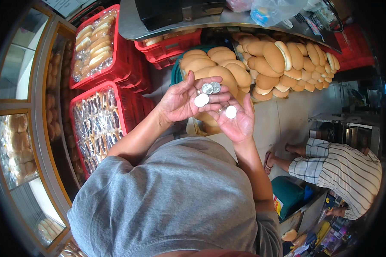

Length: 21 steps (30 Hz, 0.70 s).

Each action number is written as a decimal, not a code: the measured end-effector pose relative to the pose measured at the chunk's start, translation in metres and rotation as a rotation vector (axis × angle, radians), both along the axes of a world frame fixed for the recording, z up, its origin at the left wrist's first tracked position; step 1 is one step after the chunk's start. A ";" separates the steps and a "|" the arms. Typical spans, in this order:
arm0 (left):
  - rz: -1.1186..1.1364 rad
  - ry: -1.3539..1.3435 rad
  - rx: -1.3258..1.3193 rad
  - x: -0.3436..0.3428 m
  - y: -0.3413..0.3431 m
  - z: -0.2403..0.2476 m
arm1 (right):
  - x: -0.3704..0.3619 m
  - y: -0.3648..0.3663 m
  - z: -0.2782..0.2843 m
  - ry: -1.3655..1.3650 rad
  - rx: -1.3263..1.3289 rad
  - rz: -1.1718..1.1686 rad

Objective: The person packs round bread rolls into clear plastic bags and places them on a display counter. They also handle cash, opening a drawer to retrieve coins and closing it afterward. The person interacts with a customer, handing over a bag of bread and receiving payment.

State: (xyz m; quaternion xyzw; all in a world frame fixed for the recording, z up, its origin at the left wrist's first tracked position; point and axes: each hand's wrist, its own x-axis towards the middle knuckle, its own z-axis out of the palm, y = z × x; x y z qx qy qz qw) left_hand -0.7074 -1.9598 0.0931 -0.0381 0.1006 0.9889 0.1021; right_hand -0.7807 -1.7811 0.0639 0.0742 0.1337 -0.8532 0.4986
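Observation:
My left hand [178,103] is turned palm up in front of my chest, with several silver coins [207,88] lying on its extended fingers. Beside it my right hand [239,123] is also palm up, carrying a bright round coin [231,112] near the base of the fingers. The fingertips of both hands come close together, and some of the right fingers are hidden behind the left. Just beyond the hands is a heap of large golden bread buns [214,70] in a green basket [176,73].
Stacked red crates [116,66] of wrapped buns and chocolate-topped pastries stand at left, beside a glass-doored cabinet [30,103]. More long buns [283,60] are piled beneath a metal table [240,18]. At right a person in a striped shirt [351,180] bends near a green bin [287,195].

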 end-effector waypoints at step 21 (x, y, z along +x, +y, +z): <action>0.332 -0.107 -0.882 -0.052 -0.082 -0.022 | -0.040 -0.074 -0.039 -0.009 0.514 0.079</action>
